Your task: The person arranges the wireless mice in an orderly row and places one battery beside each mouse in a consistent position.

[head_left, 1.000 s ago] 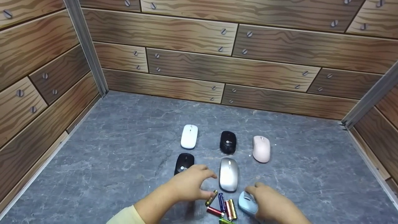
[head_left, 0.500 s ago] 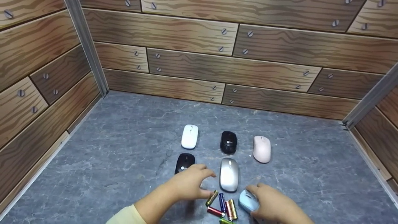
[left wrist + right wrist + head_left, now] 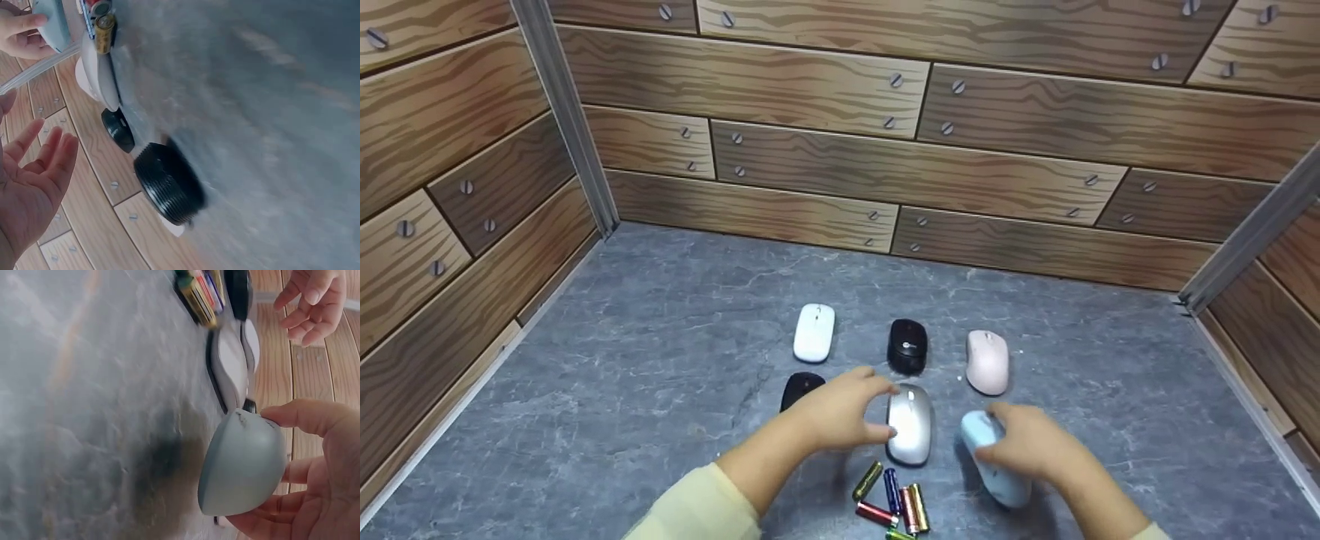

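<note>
My right hand [image 3: 1030, 441] grips a light blue computer mouse [image 3: 996, 465] between thumb and fingers. In the right wrist view the mouse [image 3: 242, 464] is raised over the grey surface, its shadow beside it. My left hand [image 3: 847, 411] reaches over the silver mouse [image 3: 911, 427] with thumb and fingers spread, holding nothing; the left wrist view shows its palm [image 3: 34, 197] bare. Part of a black mouse [image 3: 801, 388] is hidden behind the left hand. In front of the silver mouse lie several batteries, among them a blue one [image 3: 892, 489] and a red one [image 3: 876, 514].
Farther back sit a white mouse [image 3: 814, 332], another black mouse [image 3: 907, 346] and a pink mouse [image 3: 988, 362]. The grey marbled tabletop [image 3: 675, 300] is bounded by wood-patterned walls [image 3: 810, 142] at the back and both sides.
My right hand has lifted the light blue mouse and moved it right and away from the batteries. My left hand has moved forward and right, from the batteries to the silver mouse.
</note>
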Demonstrator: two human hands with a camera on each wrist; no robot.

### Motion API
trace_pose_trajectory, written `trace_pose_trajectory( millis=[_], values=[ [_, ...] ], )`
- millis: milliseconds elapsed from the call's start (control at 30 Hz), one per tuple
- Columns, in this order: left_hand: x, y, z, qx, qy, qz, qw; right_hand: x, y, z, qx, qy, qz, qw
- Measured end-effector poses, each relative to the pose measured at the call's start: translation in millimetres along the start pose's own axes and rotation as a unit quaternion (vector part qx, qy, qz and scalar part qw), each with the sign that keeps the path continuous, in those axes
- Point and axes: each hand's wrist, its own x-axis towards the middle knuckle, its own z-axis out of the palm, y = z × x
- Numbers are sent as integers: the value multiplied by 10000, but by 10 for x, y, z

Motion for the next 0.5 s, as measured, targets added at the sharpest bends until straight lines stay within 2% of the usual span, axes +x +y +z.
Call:
trace_pose_trajectory(
  millis=[167,500],
  values=[
    [201,97,18,-126,99,-66,9998,137,97,-61,146,-8,366,9992],
    [465,240,185,238,-43,-2,9997,257,214,-74,368,-21,737,9966]
  ],
)
